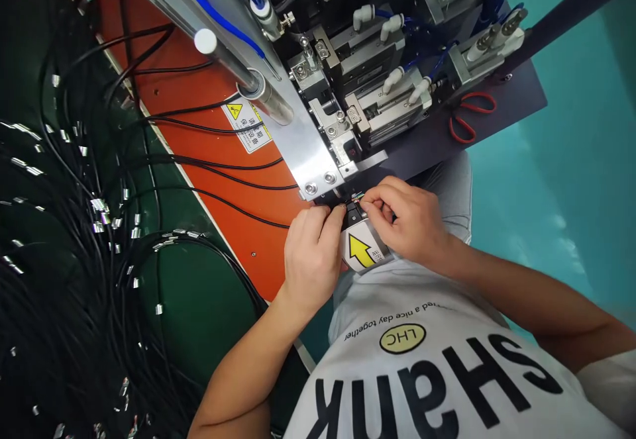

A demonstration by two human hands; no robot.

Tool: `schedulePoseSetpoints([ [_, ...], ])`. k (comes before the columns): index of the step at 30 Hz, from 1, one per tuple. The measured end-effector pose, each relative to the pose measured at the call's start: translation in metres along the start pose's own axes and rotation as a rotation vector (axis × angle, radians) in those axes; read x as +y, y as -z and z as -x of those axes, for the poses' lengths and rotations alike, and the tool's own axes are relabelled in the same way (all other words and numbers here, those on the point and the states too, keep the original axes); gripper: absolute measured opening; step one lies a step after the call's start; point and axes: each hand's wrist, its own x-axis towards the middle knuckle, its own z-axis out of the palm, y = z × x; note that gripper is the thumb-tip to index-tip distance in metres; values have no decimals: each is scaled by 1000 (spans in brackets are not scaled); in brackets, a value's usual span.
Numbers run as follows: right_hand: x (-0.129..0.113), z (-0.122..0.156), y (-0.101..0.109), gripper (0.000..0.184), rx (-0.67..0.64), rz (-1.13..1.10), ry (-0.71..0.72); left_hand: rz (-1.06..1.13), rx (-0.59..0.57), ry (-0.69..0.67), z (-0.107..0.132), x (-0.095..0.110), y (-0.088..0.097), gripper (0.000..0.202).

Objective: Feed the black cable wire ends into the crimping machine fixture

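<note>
1. While both hands meet at the machine's front edge in the head view, the thin coloured wire ends (356, 196) sit between them, just above a small black fixture (353, 215).
2. The right hand (412, 217) has thumb and forefinger pinched together, apparently on those wire ends; its other fingers are curled.
3. The left hand (314, 253) has its fingertips bunched at the fixture's other side; whether they grip anything or merely press, I cannot tell. A black cable (271, 223) passes out of sight behind this hand.
4. For good work here, I would steady the cable with the left fingertips, spread the wires without crossing them, and pinch lightly so that none bends. Fingertips are best clear of the metal parts above.
5. The arrow label (358, 248), below the fixture, bears a bold yellow arrow and small characters, too indistinct to read.
6. A warning label (251, 136) shows a yellow triangle and Chinese characters, including 设备 ("equipment"); cables cross part of it.
7. Upside down, the white shirt (397, 300) reads "SHank", "LHC" and "a nice day together". No maker's brand is legible on the machine.
</note>
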Motion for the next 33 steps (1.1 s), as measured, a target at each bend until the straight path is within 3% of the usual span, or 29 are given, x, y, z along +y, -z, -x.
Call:
schedulePoseSetpoints([
  [3, -4, -6, 10, 20, -30, 195, 158, 21, 23, 11, 1, -1, -1, 36],
  [5, -4, -9, 13, 20, -36, 212, 164, 37, 25, 12, 0, -1, -1, 34],
  [12, 18, -12, -4, 7, -131, -344, -148, 179, 5, 68, -6, -2, 7, 29],
  [15, 27, -11, -12, 10, -142, -525, -255, 138, -10, 63, -4, -2, 7, 31],
  [19, 29, -12, -8, 21, -283, -742, -389, 110, -14, 24, -2, -4, 5, 31],
  [21, 26, -14, -4, 27, -310, -782, -410, 132, -2, 28, -2, -4, 5, 29],
  [26, 20, -17, -5, 26, -227, -780, -486, 143, 16, 44, -3, -4, 3, 28],
  [33, 29, -16, -15, 25, -277, -917, -517, 153, 18, 57, -3, -4, 3, 27],
])
